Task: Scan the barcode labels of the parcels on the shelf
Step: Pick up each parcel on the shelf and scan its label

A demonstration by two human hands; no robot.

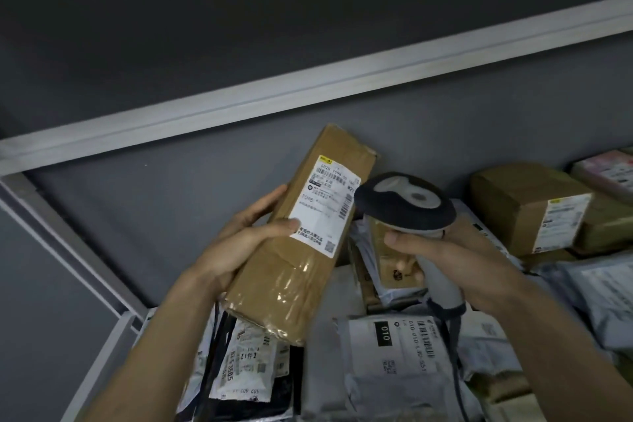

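A long brown cardboard parcel (pixel 294 243) is held tilted above the shelf (pixel 102 346), gripped by the left hand (pixel 246 240) with the thumb laid on the edge of its white barcode label (pixel 327 205). Just beside the label, a grey handheld scanner (pixel 407 205) is clasped by the handle in the right hand (pixel 448 260). Grey mailer bags (pixel 394 349) and a brown box (pixel 527 205) are piled below on the shelf

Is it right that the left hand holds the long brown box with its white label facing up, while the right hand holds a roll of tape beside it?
Not quite. The head view shows the right hand gripping a barcode scanner, not a roll of tape. The rest is correct: the left hand holds the long brown box with its white label facing up, the scanner beside it.
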